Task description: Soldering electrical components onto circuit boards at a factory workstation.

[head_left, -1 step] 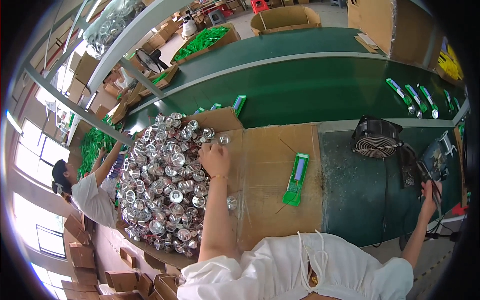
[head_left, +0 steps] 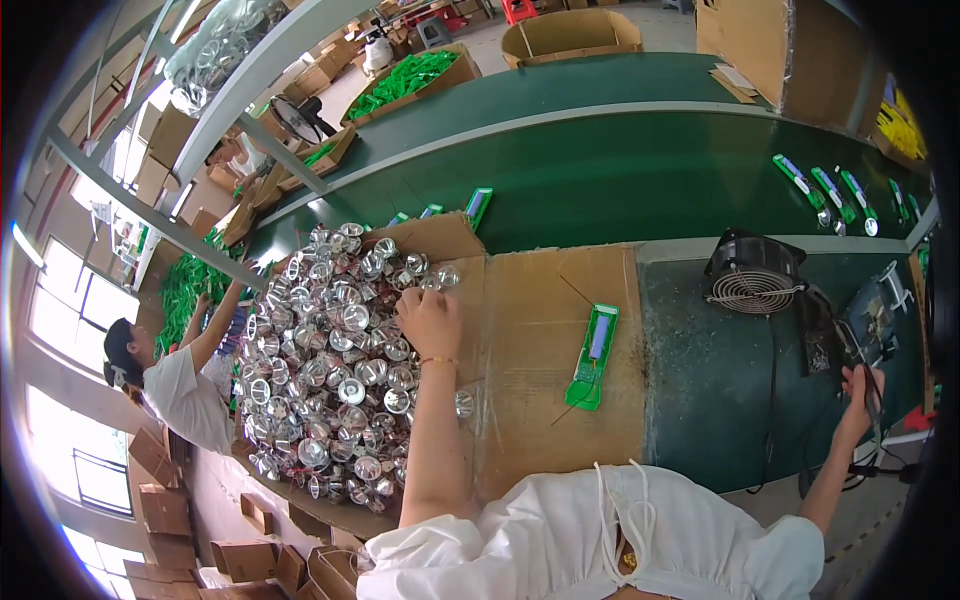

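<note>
A big heap of shiny silver reflector cups point(head_left: 330, 360) lies on a cardboard-covered bench point(head_left: 540, 300). My left hand point(head_left: 428, 318) rests on the heap's right edge, back up and fingers curled into the cups; whether it grips one is hidden. One loose cup point(head_left: 463, 403) sits beside my forearm. A long green board with a blue part point(head_left: 592, 358) lies on the cardboard to the right. Far right, my right hand point(head_left: 862, 392) is closed around a dark, rod-shaped tool with a cable, above the green mat point(head_left: 700, 400).
A small black fan point(head_left: 752, 275) and a dark tool stand point(head_left: 870, 315) sit on the mat. Behind runs a green conveyor belt point(head_left: 620, 170) carrying several green pieces point(head_left: 825, 190). Another person point(head_left: 170, 385) works at the left. Cardboard boxes point(head_left: 570, 30) stand around.
</note>
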Action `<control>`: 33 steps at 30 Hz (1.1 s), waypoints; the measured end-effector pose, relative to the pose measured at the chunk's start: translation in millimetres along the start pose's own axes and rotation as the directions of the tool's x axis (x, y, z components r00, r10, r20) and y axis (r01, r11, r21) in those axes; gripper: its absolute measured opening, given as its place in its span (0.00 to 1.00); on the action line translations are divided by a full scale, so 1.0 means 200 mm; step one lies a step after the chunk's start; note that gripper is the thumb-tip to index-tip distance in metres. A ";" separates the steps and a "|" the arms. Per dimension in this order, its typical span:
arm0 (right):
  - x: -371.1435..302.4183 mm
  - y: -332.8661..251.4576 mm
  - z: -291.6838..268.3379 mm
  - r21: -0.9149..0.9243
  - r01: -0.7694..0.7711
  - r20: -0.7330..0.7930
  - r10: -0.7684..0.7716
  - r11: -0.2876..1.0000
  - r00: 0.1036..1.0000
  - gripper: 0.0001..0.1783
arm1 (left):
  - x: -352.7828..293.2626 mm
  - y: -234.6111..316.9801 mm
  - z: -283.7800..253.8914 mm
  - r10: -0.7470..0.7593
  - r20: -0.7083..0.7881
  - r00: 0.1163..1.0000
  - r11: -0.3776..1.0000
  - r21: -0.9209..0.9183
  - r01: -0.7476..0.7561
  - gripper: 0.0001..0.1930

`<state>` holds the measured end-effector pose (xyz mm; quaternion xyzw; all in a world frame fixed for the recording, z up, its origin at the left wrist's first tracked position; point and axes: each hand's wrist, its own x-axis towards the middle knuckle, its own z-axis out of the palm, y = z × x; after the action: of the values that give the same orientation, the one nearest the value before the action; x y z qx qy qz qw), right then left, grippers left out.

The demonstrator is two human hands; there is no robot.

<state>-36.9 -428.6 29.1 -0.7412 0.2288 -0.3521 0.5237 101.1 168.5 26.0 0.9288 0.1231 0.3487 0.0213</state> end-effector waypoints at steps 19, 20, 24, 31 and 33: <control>-0.74 -0.22 0.73 0.318 -0.319 0.721 -0.010 0.893 0.692 0.07 | -0.30 0.14 -0.10 0.148 0.320 0.936 0.988 -0.003 -0.155 0.25; -0.73 -0.23 0.74 0.305 -0.349 0.723 0.023 0.886 0.691 0.07 | -0.36 0.14 -0.14 0.145 0.385 0.911 0.984 0.045 -0.175 0.25; -0.72 -0.25 0.76 0.302 -0.351 0.731 0.021 0.886 0.682 0.07 | -0.43 0.12 -0.25 -0.020 0.456 0.890 1.000 0.012 0.017 0.18; -0.77 -0.22 0.74 0.308 -0.389 0.754 0.027 0.868 0.657 0.07 | -0.39 0.20 -0.25 -0.021 0.239 0.971 0.991 -0.122 0.051 0.18; -0.79 -0.22 0.73 0.298 -0.396 0.760 0.034 0.869 0.648 0.07 | -0.35 0.21 -0.19 -0.155 0.423 0.893 0.984 -0.015 0.178 0.19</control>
<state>-29.3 -210.5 -4.1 -0.6470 0.0026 0.0001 0.7624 33.5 109.1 14.7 0.9672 0.1853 0.1405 0.1019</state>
